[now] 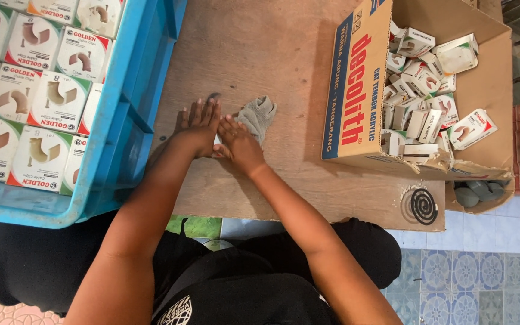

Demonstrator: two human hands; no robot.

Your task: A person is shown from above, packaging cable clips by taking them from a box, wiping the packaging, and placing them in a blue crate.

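Small white box (216, 141), seemingly pressed between flat open-fingered left hand (200, 126) and right hand (239, 143), cardboard carton (356, 84) right.

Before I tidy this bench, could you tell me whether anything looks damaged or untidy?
Yes: the cardboard box has a torn, sagging front edge at its lower right corner, and the small white boxes inside lie jumbled at all angles, unlike the neat rows in the blue crate.

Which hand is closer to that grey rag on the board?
Right. The right hand lies beside the grey rag, its fingers about touching the cloth. The left hand rests flat further left, with the right hand between it and the rag.
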